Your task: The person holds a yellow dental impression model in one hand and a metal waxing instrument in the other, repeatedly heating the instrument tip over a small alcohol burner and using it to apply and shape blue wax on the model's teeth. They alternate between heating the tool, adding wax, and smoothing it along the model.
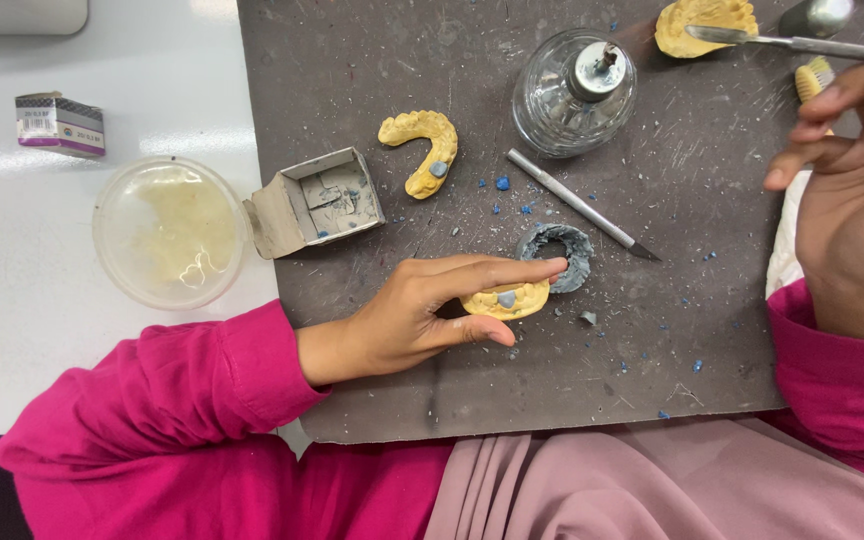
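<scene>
My left hand [422, 308] rests on the grey work mat [372, 380] and pinches a yellow dental cast [508, 300] with a blue wax patch between thumb and fingers. The cast lies against a grey putty ring [564, 250]. My right hand [847, 190] is raised at the right edge and holds a thin metal spatula [802, 43] that points left over another yellow cast [704, 24] at the top. A third yellow cast [422, 150] with a blue spot lies mid-mat.
A glass spirit lamp [574, 92] stands at the top centre. A metal carving knife [582, 204] lies beside it. An open small cardboard box [317, 200], a clear plastic bowl [169, 230] and a small closed box [60, 123] sit to the left. Blue wax crumbs dot the mat.
</scene>
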